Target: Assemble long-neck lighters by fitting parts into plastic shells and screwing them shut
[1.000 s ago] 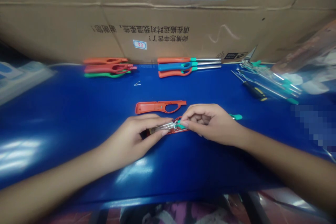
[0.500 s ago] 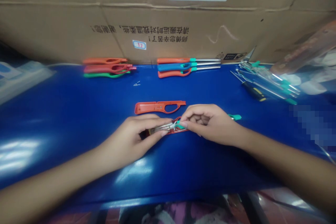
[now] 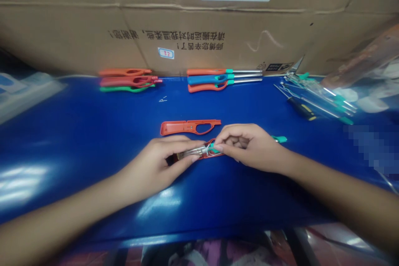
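Observation:
A part-built long-nosed lighter lies on the blue tabletop, its red casing half showing between my hands. Thumb and fingers of my left hand grip the casing's left end, around the clear fuel tank. My right hand has thumb and forefinger pinched at the green trigger piece and thin white wire beside the tank. Exactly what sits inside that pinch is hidden. Past my right wrist pokes a green nozzle tip. Just behind lies the other red casing half, hollow side up.
Lighters with metal tubes and coloured casings lie along the cardboard box. Tiny pale pins are nearer. At right are a screwdriver and metal tubes with green parts. A translucent container stands left.

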Available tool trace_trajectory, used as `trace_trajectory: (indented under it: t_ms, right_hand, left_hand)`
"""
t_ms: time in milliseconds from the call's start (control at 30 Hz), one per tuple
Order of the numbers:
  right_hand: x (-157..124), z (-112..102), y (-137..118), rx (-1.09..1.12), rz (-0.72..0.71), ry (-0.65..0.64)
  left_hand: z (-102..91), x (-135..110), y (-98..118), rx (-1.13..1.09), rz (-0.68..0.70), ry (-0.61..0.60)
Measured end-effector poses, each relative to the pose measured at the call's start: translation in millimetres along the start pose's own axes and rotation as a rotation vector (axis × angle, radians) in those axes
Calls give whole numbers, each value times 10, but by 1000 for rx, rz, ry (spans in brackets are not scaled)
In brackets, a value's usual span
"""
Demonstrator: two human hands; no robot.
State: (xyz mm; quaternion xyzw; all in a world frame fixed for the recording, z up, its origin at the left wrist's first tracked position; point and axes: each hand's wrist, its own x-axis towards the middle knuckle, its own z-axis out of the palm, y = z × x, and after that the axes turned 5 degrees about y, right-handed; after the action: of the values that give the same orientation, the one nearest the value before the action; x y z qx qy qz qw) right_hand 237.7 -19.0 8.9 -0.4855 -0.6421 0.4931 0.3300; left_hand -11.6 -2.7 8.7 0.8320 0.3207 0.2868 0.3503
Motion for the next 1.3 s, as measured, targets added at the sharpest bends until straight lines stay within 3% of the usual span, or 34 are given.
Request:
trace_trajectory:
  t_ms: [1300]
  right_hand:
    - [1, 8, 22, -40, 1, -4]
  left_hand:
    - [9, -1, 20, 2, 8, -1]
